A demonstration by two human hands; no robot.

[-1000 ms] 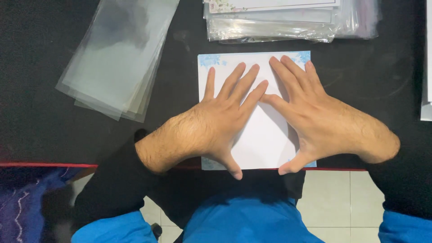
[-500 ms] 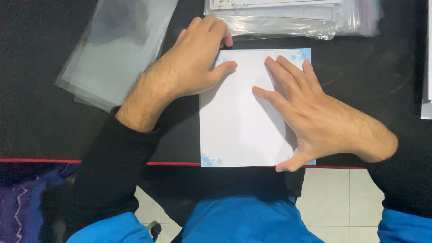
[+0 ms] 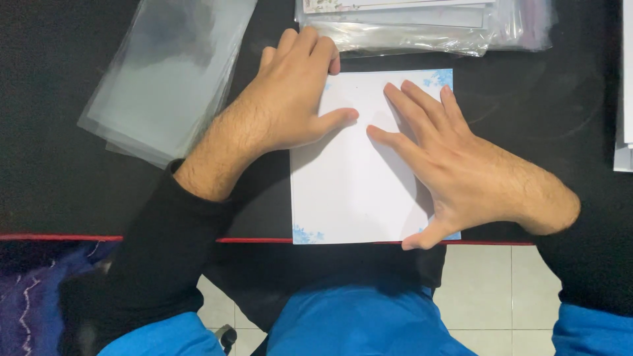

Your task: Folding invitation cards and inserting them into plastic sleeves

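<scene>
A black table top [image 3: 59,165] fills most of the frame, its near edge trimmed in red across the lower third; pale floor tiles [image 3: 488,290] show below it at lower right.

At upper left lies a loose stack of clear plastic sleeves [image 3: 165,72], fanned and tilted. Along the top edge, centre to right, sits a pile of filled sleeves [image 3: 422,26], with the edge of a further white stack [image 3: 623,99] at the far right.

The white card [image 3: 356,178], with blue floral corners, lies flat at centre, its long axis running from the top of the frame toward the bottom, its near edge flush with the table's red edge.

The right hand [image 3: 461,171] lies palm down on the right half of the card, fingers spread and extended toward the upper left, thumb hooked at the lower right corner. It grips nothing; it presses.

The left hand [image 3: 290,99] rests at the card's upper left corner, fingers together and curled over the top edge near the filled pile, thumb lying flat on the card and pointing right. Whether the curled fingers pinch the edge cannot be told.

Both hands touch the card; the right covers more of it. The plastic sleeves lie just left of the left hand.
</scene>
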